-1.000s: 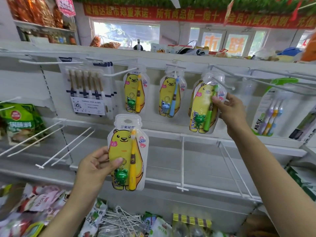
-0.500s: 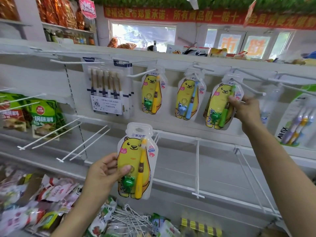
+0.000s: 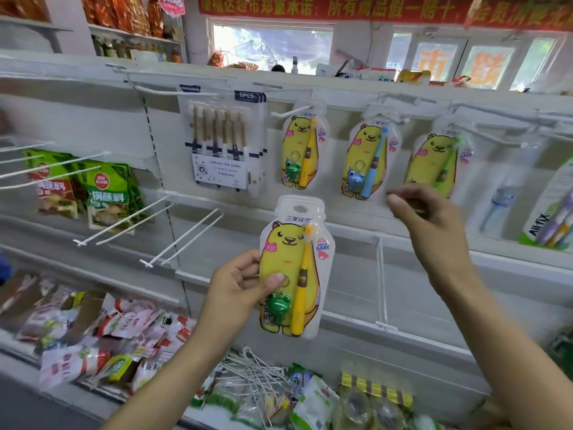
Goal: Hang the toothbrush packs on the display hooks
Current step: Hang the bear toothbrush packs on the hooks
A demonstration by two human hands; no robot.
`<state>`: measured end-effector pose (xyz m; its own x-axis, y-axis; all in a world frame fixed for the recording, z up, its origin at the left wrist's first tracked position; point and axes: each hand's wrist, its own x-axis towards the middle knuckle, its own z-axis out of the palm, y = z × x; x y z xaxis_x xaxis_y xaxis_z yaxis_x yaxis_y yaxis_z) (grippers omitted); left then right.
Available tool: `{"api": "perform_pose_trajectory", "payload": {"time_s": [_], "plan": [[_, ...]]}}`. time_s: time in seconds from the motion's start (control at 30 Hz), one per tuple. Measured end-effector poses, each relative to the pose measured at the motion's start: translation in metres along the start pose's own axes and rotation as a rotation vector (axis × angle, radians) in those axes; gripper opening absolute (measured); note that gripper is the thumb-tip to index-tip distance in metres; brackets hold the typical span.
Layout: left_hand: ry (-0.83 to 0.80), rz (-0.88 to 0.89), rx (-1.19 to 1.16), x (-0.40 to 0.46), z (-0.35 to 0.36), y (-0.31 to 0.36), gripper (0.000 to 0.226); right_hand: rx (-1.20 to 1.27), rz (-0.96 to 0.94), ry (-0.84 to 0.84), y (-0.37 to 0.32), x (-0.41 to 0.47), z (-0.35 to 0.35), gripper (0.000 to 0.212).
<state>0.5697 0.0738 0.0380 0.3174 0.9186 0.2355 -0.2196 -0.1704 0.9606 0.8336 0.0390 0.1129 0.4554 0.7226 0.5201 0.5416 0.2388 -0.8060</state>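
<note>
Three yellow bear toothbrush packs (image 3: 305, 148) hang upright on white hooks (image 3: 290, 111); a fourth pack (image 3: 296, 268) is held upright below.

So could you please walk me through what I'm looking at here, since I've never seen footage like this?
There is no machine: a person wears a camera on the head, so you look forward and down at their own two hands in front of a shop display wall.

The left hand holds a yellow bear toothbrush pack with a yellow brush and a green frog charm. The right hand is empty and blurred, just below the hanging green-brush pack.

Two more bear packs hang on white hooks: one with a yellow brush, one with a blue brush. Further left hangs a six-brush pack. Loose snack packets lie below.
</note>
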Motion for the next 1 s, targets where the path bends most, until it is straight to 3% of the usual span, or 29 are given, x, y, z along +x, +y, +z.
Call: {"api": "perform_pose_trajectory", "payload": {"time_s": [0.1, 0.23, 0.53, 0.67, 1.0], "plan": [[-0.020, 0.016, -0.003, -0.001, 0.001, 0.005, 0.033, 0.148, 0.020, -0.323, -0.028, -0.040, 0.024, 0.027], [-0.048, 0.034, -0.026, -0.003, 0.002, 0.008, 0.032, 0.199, 0.037, -0.453, -0.041, -0.060, 0.044, 0.026], [-0.215, 0.013, 0.048, -0.003, -0.027, 0.003, 0.026, 0.278, 0.027, -0.275, -0.059, -0.059, 0.062, 0.020], [-0.228, 0.056, 0.105, 0.008, -0.045, 0.008, 0.035, 0.335, -0.001, -0.230, -0.071, -0.055, 0.079, 0.022], [-0.191, 0.189, 0.109, 0.054, -0.064, 0.033, 0.031, 0.332, -0.118, -0.089, -0.102, -0.022, 0.113, 0.018]]}}
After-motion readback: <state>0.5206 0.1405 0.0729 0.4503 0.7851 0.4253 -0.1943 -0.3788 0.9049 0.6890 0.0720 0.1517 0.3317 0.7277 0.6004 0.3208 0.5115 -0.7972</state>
